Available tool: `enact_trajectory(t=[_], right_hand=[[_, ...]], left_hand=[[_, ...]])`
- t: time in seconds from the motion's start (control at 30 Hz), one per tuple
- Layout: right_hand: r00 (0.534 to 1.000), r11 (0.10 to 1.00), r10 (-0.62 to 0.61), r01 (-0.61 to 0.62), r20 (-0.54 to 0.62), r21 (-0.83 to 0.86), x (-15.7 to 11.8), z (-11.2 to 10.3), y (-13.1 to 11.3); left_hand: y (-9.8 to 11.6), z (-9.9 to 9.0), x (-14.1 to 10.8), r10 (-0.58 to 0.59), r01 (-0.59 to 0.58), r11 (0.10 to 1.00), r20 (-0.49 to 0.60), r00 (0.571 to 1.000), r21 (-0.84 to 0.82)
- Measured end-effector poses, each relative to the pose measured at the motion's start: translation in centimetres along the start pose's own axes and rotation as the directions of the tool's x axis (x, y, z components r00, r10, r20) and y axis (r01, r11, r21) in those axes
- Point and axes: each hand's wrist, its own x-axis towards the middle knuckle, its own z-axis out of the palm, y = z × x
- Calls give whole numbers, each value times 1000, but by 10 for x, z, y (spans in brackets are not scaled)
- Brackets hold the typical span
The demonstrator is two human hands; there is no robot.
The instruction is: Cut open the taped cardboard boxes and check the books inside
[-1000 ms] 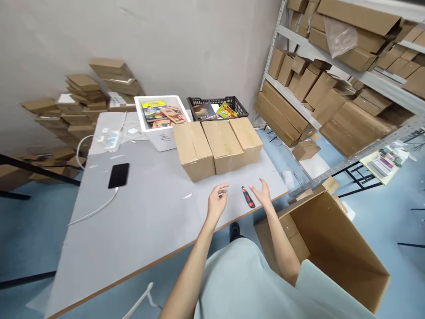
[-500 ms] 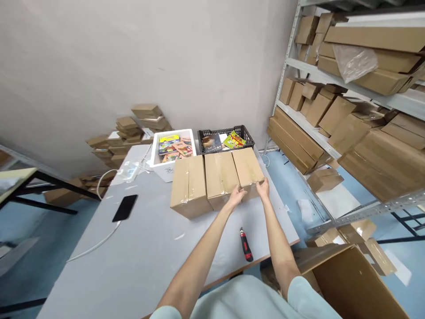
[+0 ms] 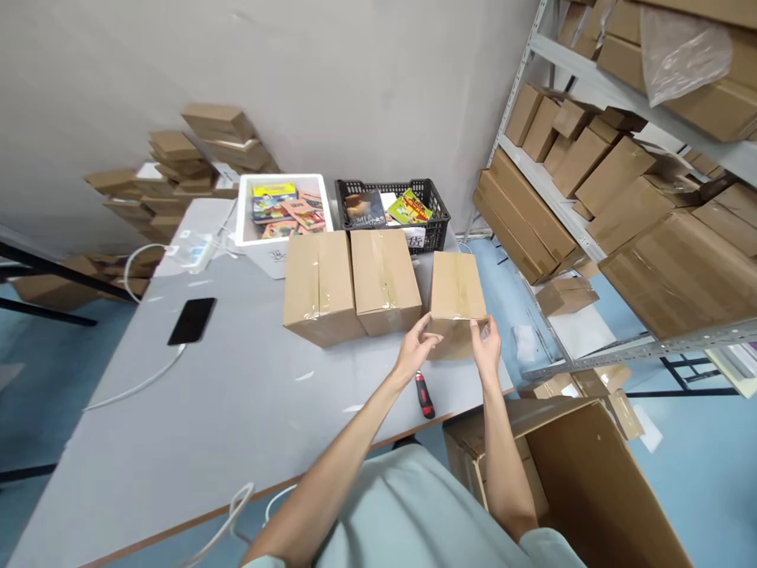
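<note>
One large open carton point(image 3: 591, 481) stands nearest, on the near right side of the taped box point(image 3: 458, 285). Nearer than the taped box and slightly left of it, a red-and-black utility knife point(image 3: 424, 396) lies on the grey table point(image 3: 225, 426), its tip end close to the left wrist.

The left hand point(image 3: 417, 347) is at the taped box's near left corner, fingertips on the edge and thumb drawn in by the front face. The right hand point(image 3: 486, 347) grips the near right corner, thumb on the front and fingers round the side. So the taped box sits between the hands, clamped by both; whether its base rests on the table cannot be told.

Left of the taped box, across a narrow gap, two cardboard boxes point(image 3: 385, 276) stand side by side. Well to its left lies a black phone point(image 3: 192, 322) with a white cable. Beyond the taped box, slightly left, is a black crate point(image 3: 438, 230) of printed books; farther left, a white bin point(image 3: 248, 237) holds more. Metal shelving point(image 3: 547, 175) loaded with cartons rises beyond it to the right.
</note>
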Motion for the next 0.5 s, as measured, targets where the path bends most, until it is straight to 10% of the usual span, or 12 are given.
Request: enact_trajectory(t=[0.27, 0.5], right_hand=[[993, 993, -13, 26, -114, 115, -74, -25, -69], [990, 991, -131, 130, -61, -11, -211, -3, -136]], left_hand=[[64, -12, -15, 133, -133, 991, 72, 988, -10], [101, -93, -61, 144, -132, 987, 148, 978, -88]])
